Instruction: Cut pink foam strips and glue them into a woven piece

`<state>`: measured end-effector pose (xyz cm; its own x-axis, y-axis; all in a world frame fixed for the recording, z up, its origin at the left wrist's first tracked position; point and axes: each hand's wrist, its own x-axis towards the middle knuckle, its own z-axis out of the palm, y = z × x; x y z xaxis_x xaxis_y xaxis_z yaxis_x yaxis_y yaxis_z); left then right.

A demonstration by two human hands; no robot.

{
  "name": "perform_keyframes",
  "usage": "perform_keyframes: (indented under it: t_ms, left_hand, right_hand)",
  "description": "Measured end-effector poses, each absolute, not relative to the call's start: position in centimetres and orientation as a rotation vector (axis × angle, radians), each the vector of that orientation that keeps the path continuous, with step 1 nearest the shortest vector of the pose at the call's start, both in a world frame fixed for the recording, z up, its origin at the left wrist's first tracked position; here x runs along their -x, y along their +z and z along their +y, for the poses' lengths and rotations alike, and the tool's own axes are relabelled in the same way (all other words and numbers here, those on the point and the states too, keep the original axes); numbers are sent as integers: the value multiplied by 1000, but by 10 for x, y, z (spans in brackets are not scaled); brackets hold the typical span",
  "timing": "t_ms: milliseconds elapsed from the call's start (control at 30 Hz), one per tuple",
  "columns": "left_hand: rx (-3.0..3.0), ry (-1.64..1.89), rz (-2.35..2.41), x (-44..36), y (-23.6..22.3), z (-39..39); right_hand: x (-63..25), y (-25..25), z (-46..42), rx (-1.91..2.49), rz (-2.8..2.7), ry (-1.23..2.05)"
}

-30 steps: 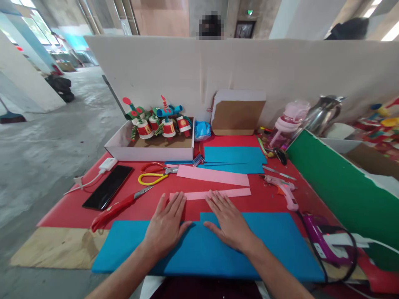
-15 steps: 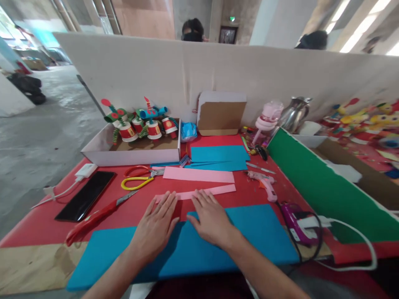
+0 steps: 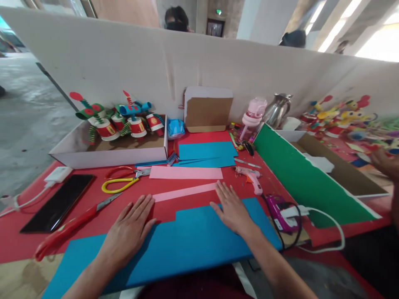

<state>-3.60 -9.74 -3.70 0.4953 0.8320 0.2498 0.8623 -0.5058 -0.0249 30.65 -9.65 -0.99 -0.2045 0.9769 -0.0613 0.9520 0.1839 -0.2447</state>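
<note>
A narrow pink paper strip [image 3: 185,192] lies slightly slanted on the red tabletop. My left hand [image 3: 130,224] rests flat with its fingertips at the strip's left end. At the other end, my right hand [image 3: 232,209] also lies flat, fingertips touching the strip, thumb spread. Neither hand grips anything. Under my wrists is a large blue sheet [image 3: 196,236] along the table's front. Just beyond the strip sits a wider pink paper piece [image 3: 186,172], with blue paper [image 3: 207,153] behind it.
Left are yellow-and-red-handled pliers [image 3: 120,185], red scissors [image 3: 67,229] and a black phone [image 3: 59,203]. A pink glue gun [image 3: 251,178] lies right, near a green-sided box [image 3: 308,178]. Behind stands a white box [image 3: 112,160] of paper-cup figures. Another person's hand [image 3: 385,162] shows far right.
My hands have spread apart along the strip, from its middle and left towards its two ends. The view has turned to the right, and another person's hand has appeared at the right edge.
</note>
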Motion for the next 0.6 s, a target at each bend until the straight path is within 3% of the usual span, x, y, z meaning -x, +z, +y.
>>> perform_keyframes:
  t_ms: [167, 433, 600]
  left_hand:
    - [2539, -274, -1502, 37, -27, -95]
    - [2817, -132, -1388, -55, -14, -78]
    - [2723, -229, -1428, -25, -25, -86]
  right_hand:
    - [-303, 0, -98, 1960, -2270, 331]
    - [-231, 6, -89, 1551, -2524, 524]
    - [-256, -3, -91, 1688, -2517, 484]
